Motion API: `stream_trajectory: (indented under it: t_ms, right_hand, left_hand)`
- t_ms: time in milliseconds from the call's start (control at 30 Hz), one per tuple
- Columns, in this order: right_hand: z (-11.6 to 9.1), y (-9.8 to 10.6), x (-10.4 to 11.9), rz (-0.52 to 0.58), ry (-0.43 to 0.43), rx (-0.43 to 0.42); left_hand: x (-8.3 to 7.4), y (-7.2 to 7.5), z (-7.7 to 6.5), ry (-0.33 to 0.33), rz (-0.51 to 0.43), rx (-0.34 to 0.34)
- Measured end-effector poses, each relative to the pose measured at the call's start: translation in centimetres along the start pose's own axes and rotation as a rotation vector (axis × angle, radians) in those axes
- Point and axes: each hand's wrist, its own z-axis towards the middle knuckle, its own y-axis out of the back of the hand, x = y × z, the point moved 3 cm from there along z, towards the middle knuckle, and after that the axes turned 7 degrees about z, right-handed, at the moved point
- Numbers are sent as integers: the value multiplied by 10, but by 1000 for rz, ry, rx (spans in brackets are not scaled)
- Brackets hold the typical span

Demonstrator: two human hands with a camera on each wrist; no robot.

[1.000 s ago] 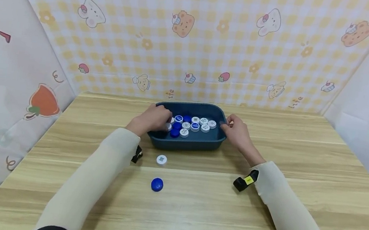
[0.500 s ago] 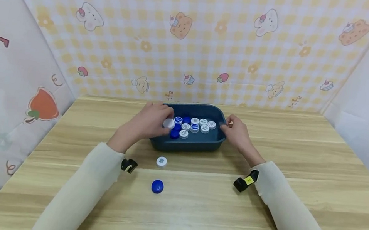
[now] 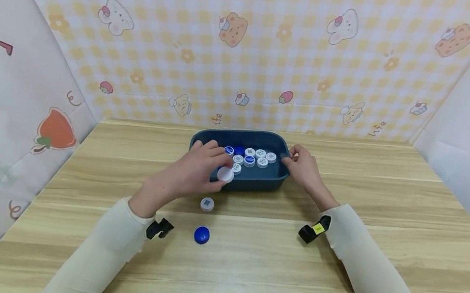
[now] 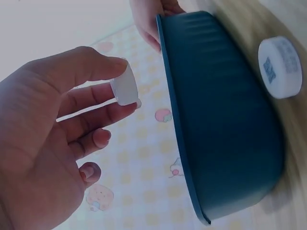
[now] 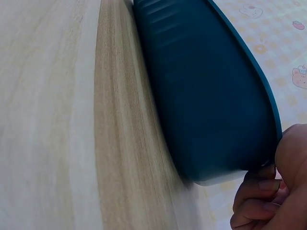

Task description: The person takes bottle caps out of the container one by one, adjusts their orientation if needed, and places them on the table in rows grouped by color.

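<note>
My left hand pinches a white bottle cap between thumb and fingertips. In the head view it is over the near left wall of a dark teal plastic tub. My right hand grips the tub's right rim, thumb on top and fingers curled beneath, as the right wrist view shows. White and blue caps lie inside the tub; those at its left end are partly hidden behind my left hand. On the table before the tub are a white cap with a square print and a blue cap.
The tub stands on a wood-grain table. Behind it rises a yellow-checked cloth backdrop with cartoon prints, and white sheets hang at both sides. Each wrist carries a black camera mount.
My left hand has come up out of the tub with the white cap and moved toward the near rim. My right hand stays at the tub's right end.
</note>
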Motion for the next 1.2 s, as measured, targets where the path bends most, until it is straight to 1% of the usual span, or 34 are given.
stream_trajectory:
  t_ms: [67,133,233,367,467,600,700,833,900,967,1200]
  right_hand:
    - [0,0,0,-1,5,-2]
    - [0,0,0,2,7,-4]
    - [1,-1,-1,5,12,-2]
    - [2,-2,-1,8,15,4]
    - [3,-2,-1,13,16,9]
    - [2,-1,0,19,13,11]
    - [1,0,0,17,10,6]
    - [1,1,-1,16,11,5]
    - [1,1,-1,18,12,7]
    - [1,1,-1,20,10,6]
    - [1,0,-2,25,2,6]
  left_hand:
    - [-3,-1,-1,-20,-15,14]
    - [-6,-4,-2,-45,-14,45]
    - [-10,-8,-6,-94,23,93]
    - [-13,-12,-9,-151,61,127]
    - [-16,-14,-10,-171,62,162]
    - [-21,-18,-10,-184,81,230]
    - [-27,-21,-10,-202,146,253]
    - [-36,-23,-10,-231,275,236]
    - [-40,-25,-10,-231,321,241]
    - [-42,-27,-10,-222,343,255]
    - [-43,-34,-12,-164,340,305]
